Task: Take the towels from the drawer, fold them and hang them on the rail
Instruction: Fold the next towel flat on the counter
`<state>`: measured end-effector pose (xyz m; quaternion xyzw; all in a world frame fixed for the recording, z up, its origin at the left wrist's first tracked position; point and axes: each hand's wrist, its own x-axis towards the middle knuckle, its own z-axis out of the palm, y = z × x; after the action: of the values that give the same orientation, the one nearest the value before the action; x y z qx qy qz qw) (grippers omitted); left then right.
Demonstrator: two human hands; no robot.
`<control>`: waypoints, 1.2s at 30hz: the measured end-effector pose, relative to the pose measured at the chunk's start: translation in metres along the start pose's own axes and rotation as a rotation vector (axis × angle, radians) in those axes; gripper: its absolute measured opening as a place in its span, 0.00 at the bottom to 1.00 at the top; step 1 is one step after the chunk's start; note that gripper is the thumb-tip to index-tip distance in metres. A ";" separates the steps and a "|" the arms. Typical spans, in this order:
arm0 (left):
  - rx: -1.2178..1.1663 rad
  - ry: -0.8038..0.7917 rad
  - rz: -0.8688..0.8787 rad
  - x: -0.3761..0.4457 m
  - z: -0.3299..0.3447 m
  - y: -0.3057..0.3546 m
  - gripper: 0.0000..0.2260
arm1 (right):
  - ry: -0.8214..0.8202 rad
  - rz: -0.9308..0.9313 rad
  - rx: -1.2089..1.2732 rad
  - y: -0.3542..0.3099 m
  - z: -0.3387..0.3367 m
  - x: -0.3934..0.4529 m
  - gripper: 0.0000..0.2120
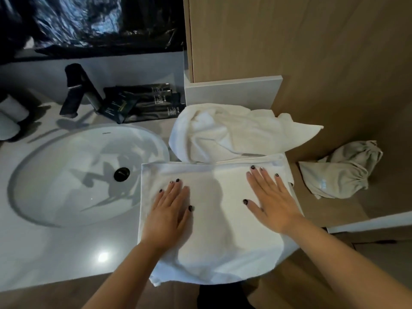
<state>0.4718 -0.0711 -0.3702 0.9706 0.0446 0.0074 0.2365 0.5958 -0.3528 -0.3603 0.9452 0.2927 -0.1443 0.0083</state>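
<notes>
Beside the sink (pixel 33 210), a towel (pixel 214 219) lies on the surface (pixel 66 253); left hand (pixel 171 210) and right hand (pixel 272 201) press it, fingers flat, grasping nothing. Folding underway; another fold likely follows.

At far left we see a black tap (pixel 75 90) standing behind an oval white sink (pixel 55 175), whose dark drain plug (pixel 121 174) sits near its right side. Just right of the tap, black sachets (pixel 142 103) lie fanned on the pale tabletop (pixel 55 253). A wooden wall panel (pixel 312 41) fills the far right, and a crumpled grey drawstring bag (pixel 341 172) lies below it.
</notes>
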 end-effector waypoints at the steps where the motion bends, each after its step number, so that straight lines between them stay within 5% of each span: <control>1: -0.095 0.059 -0.020 -0.008 -0.005 0.000 0.23 | -0.013 0.021 0.031 -0.006 -0.003 -0.001 0.33; 5: -0.309 0.273 -0.152 -0.060 -0.017 -0.002 0.20 | 0.066 0.084 0.175 -0.053 -0.014 -0.012 0.32; 11: -0.522 0.495 -0.402 -0.143 -0.021 -0.009 0.16 | 0.217 -0.164 0.438 -0.166 -0.011 -0.066 0.23; 16: -0.825 0.460 -0.810 -0.182 -0.012 -0.026 0.12 | 0.219 -0.178 0.539 -0.228 0.010 -0.119 0.16; 25: -0.975 0.130 -0.861 -0.168 -0.004 -0.037 0.12 | 0.062 0.094 0.667 -0.235 0.020 -0.191 0.13; 30: -1.108 0.019 -0.831 -0.156 -0.002 -0.016 0.13 | 0.049 0.093 0.666 -0.229 0.022 -0.193 0.13; 36: -1.224 -0.023 -0.749 -0.167 0.002 -0.001 0.11 | -0.041 0.087 0.711 -0.240 0.036 -0.170 0.29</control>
<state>0.3056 -0.0863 -0.3708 0.5833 0.3603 -0.0607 0.7255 0.3193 -0.2513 -0.3311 0.8975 0.1836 -0.2555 -0.3091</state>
